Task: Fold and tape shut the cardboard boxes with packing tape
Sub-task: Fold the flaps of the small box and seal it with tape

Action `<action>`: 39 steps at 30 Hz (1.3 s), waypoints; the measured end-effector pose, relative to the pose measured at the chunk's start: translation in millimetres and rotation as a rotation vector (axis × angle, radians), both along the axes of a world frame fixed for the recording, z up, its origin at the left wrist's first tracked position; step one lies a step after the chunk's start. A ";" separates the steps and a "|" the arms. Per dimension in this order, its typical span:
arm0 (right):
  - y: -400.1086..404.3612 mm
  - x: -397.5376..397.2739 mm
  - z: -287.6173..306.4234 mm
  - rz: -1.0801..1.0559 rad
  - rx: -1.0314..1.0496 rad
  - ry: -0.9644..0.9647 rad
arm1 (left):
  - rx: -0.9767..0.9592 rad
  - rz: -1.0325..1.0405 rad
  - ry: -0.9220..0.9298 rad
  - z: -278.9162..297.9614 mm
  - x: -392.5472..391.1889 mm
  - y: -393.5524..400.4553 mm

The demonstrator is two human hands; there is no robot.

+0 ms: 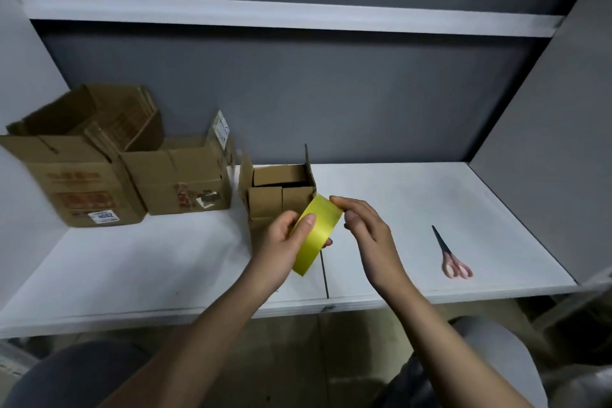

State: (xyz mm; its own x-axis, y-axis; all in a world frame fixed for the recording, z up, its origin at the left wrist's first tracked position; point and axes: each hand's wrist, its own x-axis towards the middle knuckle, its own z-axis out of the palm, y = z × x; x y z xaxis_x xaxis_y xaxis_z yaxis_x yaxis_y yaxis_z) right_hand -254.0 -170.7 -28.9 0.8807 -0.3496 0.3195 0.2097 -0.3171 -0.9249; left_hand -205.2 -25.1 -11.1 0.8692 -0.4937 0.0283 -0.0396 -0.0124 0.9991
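hands meet over a white shelf (397,209): left hand (281,248) grips a yellow tape roll (318,235), right hand (367,235) fingers curled at its upper edge; small open box (278,195) at 11 o'clock, scissors (452,257) at 3.

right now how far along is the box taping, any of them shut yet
None looks taped: all three boxes still have flaps up, the small box nearest the hands and the two bigger ones to its left. In hand: the left hand grips the yellow tape roll while the right hand's fingers touch its edge. The scissors lie untouched. Folding and taping remain.
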 end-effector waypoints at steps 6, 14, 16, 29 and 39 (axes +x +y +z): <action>15.5 6.9 2.9 -0.209 -0.120 -0.086 | 0.027 0.057 0.012 -8.4 0.0 2.3; 18.4 19.1 6.4 -0.249 -0.155 -0.007 | -0.022 -0.072 0.093 -6.8 -7.8 10.0; 16.9 20.9 7.6 -0.253 -0.256 0.015 | 0.003 -0.120 0.065 -10.8 -7.9 16.5; 28.9 28.1 -5.0 -0.341 -0.665 -0.001 | 0.132 -0.047 0.086 -8.9 -4.5 28.4; 38.5 32.0 8.5 -0.312 -0.595 -0.032 | 0.235 -0.012 0.293 -22.1 23.5 24.4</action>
